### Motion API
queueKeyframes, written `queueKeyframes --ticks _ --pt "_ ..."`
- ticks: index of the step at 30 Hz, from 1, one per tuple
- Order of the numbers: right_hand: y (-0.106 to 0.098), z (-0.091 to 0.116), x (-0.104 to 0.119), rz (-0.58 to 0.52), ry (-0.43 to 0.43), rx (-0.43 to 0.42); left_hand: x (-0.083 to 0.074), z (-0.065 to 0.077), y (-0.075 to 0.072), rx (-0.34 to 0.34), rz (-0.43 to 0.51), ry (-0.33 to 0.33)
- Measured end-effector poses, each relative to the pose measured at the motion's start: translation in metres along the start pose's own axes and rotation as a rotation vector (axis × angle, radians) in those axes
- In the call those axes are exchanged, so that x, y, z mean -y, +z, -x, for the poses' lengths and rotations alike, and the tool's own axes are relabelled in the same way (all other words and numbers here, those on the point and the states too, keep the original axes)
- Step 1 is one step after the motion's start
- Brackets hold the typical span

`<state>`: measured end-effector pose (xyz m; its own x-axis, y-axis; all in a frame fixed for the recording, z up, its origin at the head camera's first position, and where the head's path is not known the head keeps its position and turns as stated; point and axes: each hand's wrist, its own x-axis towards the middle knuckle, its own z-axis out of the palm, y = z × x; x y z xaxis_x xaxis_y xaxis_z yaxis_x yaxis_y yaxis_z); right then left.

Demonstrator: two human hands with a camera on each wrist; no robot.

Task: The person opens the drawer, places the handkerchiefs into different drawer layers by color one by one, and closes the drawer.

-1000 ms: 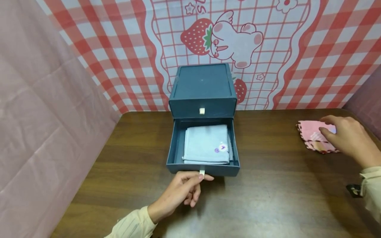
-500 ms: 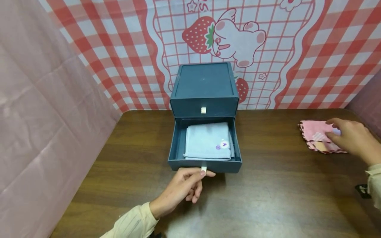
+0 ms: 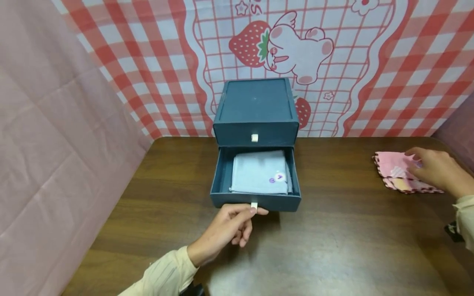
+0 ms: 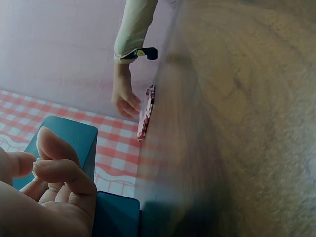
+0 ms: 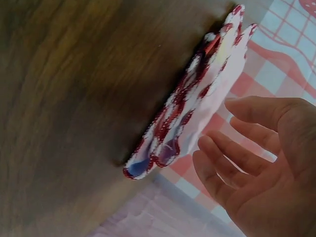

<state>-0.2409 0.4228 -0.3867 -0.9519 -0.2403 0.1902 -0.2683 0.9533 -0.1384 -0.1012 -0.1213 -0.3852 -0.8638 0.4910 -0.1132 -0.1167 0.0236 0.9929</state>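
A dark teal two-drawer box [image 3: 255, 102] stands against the backdrop, its lower drawer [image 3: 222, 200] pulled out. In that drawer lies a folded light blue towel [image 3: 255, 172] with a small bear face on it. My left hand [image 3: 222, 232] pinches the white pull tab [image 3: 254, 205] between thumb and forefinger. Far to the right, my right hand [image 3: 437, 168] hovers over a folded pink towel [image 3: 390, 162] with a dark red and white stitched edge. In the right wrist view, its loosely bent fingers [image 5: 237, 153] are beside the pink towel's upper face, holding nothing.
The brown wooden table [image 3: 333, 230] runs under everything. Red-and-white checked cloth [image 3: 148, 65] hangs behind the box, and a pale pink curtain [image 3: 55, 123] closes off the left side. The upper drawer [image 3: 237, 135] is closed.
The lower drawer has slid a little inward, with my left hand still on its tab. My right hand stays over the pink towel, a bit more of which now shows.
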Motion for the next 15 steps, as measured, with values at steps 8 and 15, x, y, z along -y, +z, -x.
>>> queueKeyframes --ticks 8,15 --pt "0.008 -0.001 -0.016 -0.007 0.037 0.034 0.000 -0.003 -0.001 -0.001 0.006 0.009" --pt "0.013 0.000 -0.022 0.010 0.025 0.062 0.000 -0.005 -0.002 0.003 0.012 0.014"
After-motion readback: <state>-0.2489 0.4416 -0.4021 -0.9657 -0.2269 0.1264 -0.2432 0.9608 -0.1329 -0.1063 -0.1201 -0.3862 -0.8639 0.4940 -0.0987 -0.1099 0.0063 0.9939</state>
